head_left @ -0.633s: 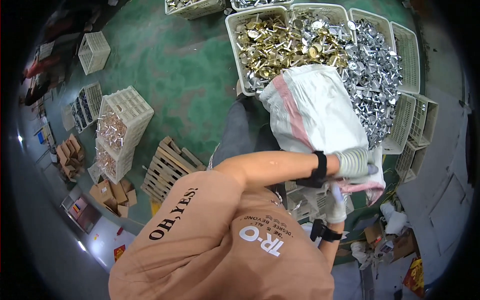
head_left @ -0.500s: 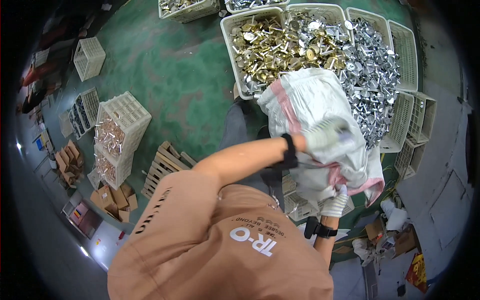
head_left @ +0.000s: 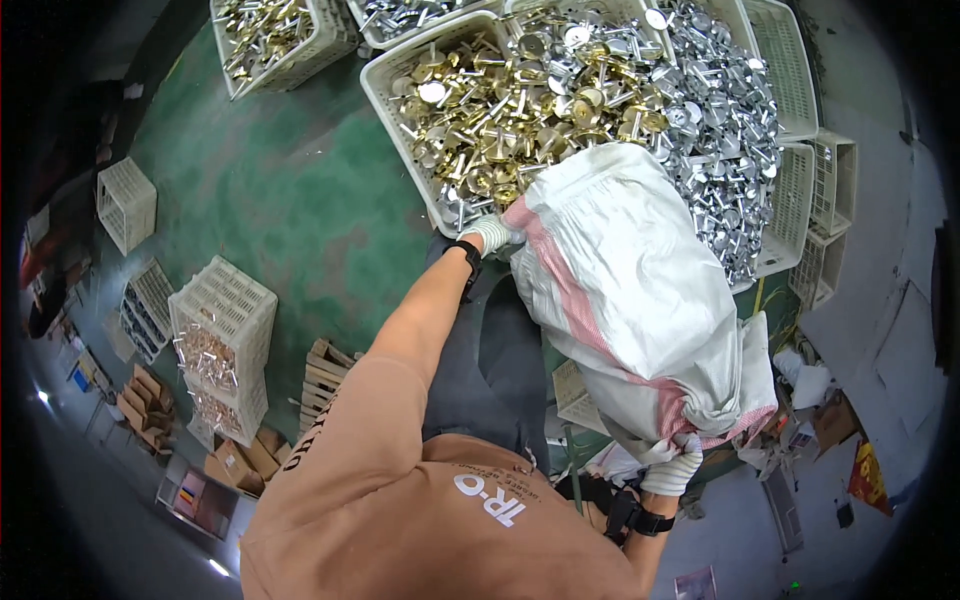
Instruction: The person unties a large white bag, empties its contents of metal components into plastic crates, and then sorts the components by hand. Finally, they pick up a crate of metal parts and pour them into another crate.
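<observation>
A white woven sack with a pink-red stripe lies bulging across the near side of the crates. My left hand, in a striped white work glove, grips the sack's left edge beside the corner of a pale plastic crate. At the sack's near end, my gloved right hand is closed on the gathered cloth by the pink band. Brass-coloured disc-headed metal parts fill the crate beyond the sack. Silver metal parts are heaped to its right. The sack's contents are hidden.
Another crate of brass-coloured parts stands at the far left. Stacked crates with copper-coloured parts, a wooden pallet and cardboard boxes are on the left. Tilted crates border the heap's right side.
My left hand has gone from the top of the sack to its far left edge. The sack is stretched out longer and smoother. My right hand still holds the near end.
</observation>
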`<act>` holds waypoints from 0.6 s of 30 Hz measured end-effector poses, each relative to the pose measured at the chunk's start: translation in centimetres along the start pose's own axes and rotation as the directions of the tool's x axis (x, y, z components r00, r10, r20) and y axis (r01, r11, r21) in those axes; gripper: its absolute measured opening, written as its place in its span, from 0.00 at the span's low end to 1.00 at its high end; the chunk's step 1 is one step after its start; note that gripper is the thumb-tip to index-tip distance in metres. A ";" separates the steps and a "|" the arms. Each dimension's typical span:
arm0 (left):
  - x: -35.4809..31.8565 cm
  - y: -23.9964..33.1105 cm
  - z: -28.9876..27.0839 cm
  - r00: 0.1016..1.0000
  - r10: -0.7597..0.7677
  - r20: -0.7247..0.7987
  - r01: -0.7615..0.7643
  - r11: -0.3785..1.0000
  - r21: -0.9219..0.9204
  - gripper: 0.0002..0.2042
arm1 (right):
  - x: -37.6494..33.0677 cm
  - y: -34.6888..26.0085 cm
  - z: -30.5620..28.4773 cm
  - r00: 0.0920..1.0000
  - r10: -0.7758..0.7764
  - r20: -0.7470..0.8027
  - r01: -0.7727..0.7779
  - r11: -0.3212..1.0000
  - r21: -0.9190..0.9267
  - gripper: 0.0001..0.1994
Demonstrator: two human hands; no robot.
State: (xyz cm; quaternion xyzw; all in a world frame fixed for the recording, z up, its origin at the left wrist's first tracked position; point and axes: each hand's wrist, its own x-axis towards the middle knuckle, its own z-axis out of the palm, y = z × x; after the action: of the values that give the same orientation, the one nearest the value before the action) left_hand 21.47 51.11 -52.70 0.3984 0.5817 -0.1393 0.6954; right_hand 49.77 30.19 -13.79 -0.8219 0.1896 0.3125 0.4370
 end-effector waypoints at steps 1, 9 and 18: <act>0.3 -0.5 -0.3 0.999 -0.014 0.051 0.016 0.999 -0.042 0.25 | -0.2 0.3 -0.2 1.000 0.002 -0.004 -0.002 1.000 0.006 0.06; -2.1 1.4 -1.3 0.991 -0.035 -0.126 0.001 0.966 -0.260 0.19 | 3.7 -0.2 -8.4 0.791 -0.610 0.043 0.503 0.610 -0.612 0.12; -10.5 12.8 -5.4 0.970 0.138 -0.200 -0.242 0.607 -0.757 0.11 | 5.4 -5.9 -13.7 0.937 -0.339 -0.085 0.255 0.829 -0.498 0.33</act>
State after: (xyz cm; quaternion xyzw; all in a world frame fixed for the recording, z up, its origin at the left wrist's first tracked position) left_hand 23.19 60.40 -38.06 0.1270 0.5799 0.2240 0.7729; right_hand 61.89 21.75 -8.12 -0.9471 0.0122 0.2067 0.2452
